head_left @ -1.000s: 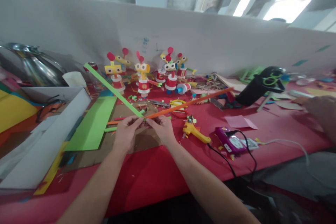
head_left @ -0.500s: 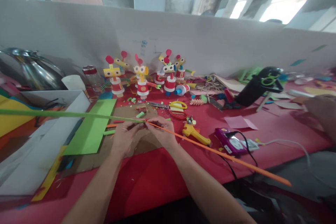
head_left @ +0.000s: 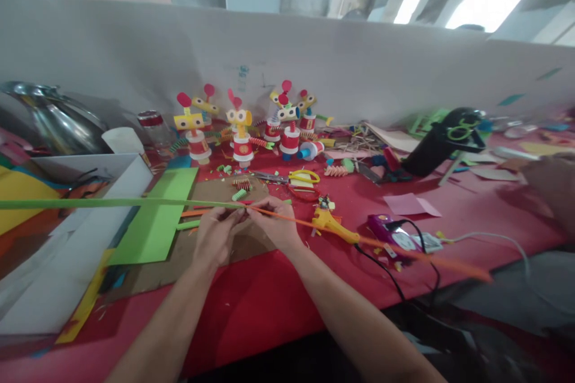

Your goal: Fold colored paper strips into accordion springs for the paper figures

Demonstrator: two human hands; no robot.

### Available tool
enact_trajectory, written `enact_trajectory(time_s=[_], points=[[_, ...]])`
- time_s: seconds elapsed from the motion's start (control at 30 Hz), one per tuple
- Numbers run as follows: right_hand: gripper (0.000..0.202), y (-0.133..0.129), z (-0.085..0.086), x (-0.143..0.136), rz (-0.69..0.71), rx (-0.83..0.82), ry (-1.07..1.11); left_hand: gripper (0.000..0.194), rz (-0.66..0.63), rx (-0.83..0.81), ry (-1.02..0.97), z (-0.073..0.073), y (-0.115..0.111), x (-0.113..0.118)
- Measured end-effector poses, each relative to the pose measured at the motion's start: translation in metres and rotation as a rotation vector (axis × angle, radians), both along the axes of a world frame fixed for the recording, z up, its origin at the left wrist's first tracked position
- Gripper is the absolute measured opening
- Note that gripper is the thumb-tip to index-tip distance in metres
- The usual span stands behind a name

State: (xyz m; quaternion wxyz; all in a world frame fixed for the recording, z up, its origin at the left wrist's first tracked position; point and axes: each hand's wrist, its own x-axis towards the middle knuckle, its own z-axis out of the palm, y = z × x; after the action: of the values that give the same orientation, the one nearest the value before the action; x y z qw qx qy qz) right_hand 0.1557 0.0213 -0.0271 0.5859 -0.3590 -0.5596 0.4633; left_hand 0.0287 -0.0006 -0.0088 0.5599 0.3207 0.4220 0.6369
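My left hand [head_left: 216, 232] pinches the inner end of a long green paper strip [head_left: 112, 203], which stretches off past the left edge of the view. Close beside it, my right hand [head_left: 275, 224] grips an orange paper strip [head_left: 332, 230] that slants down to the right. The two strips meet between my fingertips; how they are joined there is hidden. Under my hands lies a brown cardboard sheet [head_left: 179, 263] with a light green card [head_left: 157, 215], a folded red paper spring [head_left: 242, 184] and a small green one [head_left: 239, 195].
Several paper-cup figures [head_left: 242, 146] stand behind. Scissors [head_left: 305, 177], a yellow glue gun [head_left: 335, 226], a purple power socket [head_left: 389, 233] and pink paper [head_left: 411, 206] lie rightward. A white box [head_left: 121, 182] and steel jug [head_left: 67, 125] are left. Another person's hand [head_left: 550, 182] shows far right.
The orange strip's outer end has swung upward and is blurred. The green strip's left part has dropped slightly. Both hands keep their pinch at nearly the same spot.
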Motion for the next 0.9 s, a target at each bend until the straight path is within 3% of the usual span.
enact_trajectory(time_s=[0.17,0.3,0.43,0.6,0.9], points=[[0.012,0.007,0.005,0.005,0.058,-0.13,-0.011,0.026,-0.15,-0.118,0.082,0.004,0.0,-0.008],[0.018,0.008,0.006,0.007,0.156,-0.186,0.022,0.027,-0.127,-0.135,0.192,0.004,0.002,-0.013],[0.04,0.006,0.013,0.01,0.259,-0.277,0.164,0.026,-0.082,-0.151,0.17,0.004,0.005,-0.013],[0.024,0.002,0.015,0.01,0.326,-0.401,0.193,0.024,-0.035,-0.132,0.063,0.002,0.007,-0.01],[0.021,0.009,0.003,0.008,0.261,-0.217,-0.069,0.024,-0.096,-0.107,0.154,-0.001,0.003,-0.006]])
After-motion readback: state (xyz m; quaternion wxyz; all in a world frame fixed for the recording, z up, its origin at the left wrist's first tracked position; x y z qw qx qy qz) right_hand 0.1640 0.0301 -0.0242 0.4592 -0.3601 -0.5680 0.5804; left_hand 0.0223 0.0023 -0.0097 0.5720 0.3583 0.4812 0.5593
